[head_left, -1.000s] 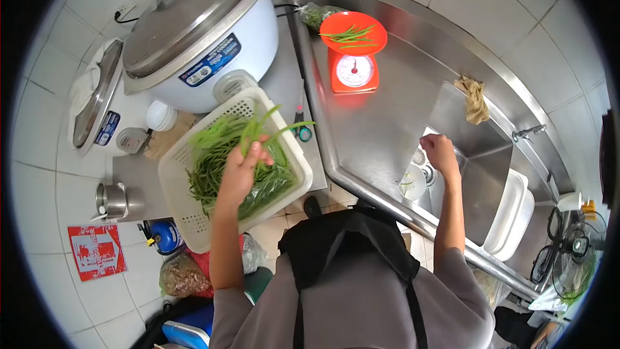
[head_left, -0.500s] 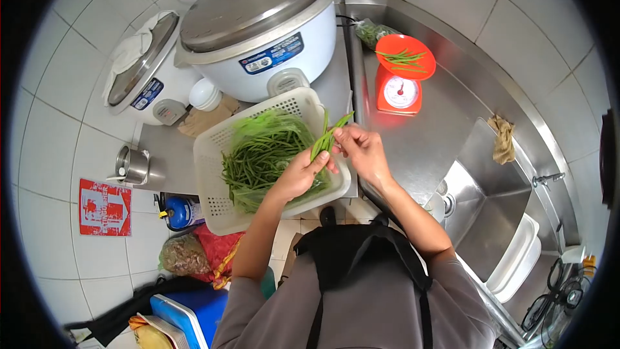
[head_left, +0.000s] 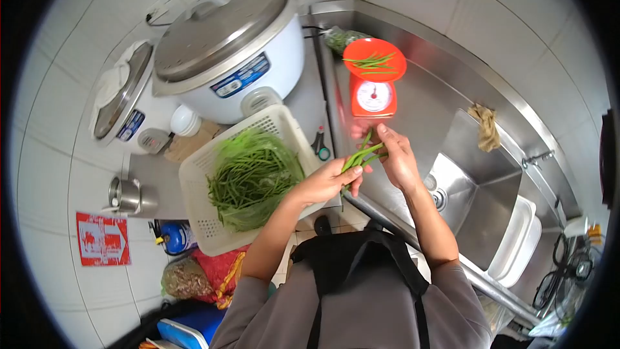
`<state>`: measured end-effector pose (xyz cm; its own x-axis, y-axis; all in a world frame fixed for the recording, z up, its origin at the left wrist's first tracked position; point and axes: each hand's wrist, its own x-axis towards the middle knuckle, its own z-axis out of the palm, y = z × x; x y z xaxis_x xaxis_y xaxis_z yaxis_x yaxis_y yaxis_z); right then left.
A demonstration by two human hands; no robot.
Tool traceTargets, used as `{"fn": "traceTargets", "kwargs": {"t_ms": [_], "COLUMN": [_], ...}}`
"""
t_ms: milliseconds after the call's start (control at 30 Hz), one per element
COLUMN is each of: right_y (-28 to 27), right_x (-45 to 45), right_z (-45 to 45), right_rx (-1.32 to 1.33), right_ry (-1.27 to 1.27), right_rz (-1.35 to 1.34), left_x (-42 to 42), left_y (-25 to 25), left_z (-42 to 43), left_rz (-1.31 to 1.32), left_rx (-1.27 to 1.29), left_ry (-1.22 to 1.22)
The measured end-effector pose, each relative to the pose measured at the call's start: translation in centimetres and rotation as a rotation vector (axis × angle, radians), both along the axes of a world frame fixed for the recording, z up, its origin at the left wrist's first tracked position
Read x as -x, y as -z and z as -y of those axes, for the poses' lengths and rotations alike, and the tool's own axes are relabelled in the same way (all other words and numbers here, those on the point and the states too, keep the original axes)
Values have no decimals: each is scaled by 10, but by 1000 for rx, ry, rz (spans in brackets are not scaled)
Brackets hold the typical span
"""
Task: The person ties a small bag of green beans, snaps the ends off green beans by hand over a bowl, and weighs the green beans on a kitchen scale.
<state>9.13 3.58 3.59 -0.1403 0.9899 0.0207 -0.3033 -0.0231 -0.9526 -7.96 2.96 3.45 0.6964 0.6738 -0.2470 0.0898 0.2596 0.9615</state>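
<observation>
A bunch of green beans (head_left: 363, 156) rests in my left hand (head_left: 328, 182), which is closed around it beyond the right edge of the basket. My right hand (head_left: 399, 160) is at the other end of the beans, with the bean tips reaching its palm. Its fingers are blurred, so I cannot make out whether they grip a bean. A white perforated basket (head_left: 201, 221) carries an open clear plastic bag (head_left: 240, 145) full of green beans (head_left: 252, 174). More beans (head_left: 374, 62) lie on the red pan of a kitchen scale (head_left: 373, 97).
Two rice cookers (head_left: 223, 45) stand behind the basket, near a white cup (head_left: 185, 121). Scissors (head_left: 320, 145) lie right of the basket. To the right is a steel sink (head_left: 478, 213) with a cloth (head_left: 484, 126) on its edge. A bag of greens (head_left: 342, 40) sits behind the scale.
Both hands have moved right with the beans, from over the basket toward the steel counter. The view has turned to the right. Scissors, hidden before, now show beside the basket.
</observation>
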Motion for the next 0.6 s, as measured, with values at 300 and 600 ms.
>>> {"fn": "traceTargets", "kwargs": {"t_ms": [300, 600], "right_y": [32, 33], "right_x": [-92, -140], "right_z": [32, 56], "right_rx": [7, 99], "right_ry": [160, 177], "right_rz": [401, 767], "left_x": [-84, -115], "left_y": [28, 54], "left_z": [2, -12], "left_rz": [-99, -247], "left_rx": [17, -341], "left_ry": [31, 97]}}
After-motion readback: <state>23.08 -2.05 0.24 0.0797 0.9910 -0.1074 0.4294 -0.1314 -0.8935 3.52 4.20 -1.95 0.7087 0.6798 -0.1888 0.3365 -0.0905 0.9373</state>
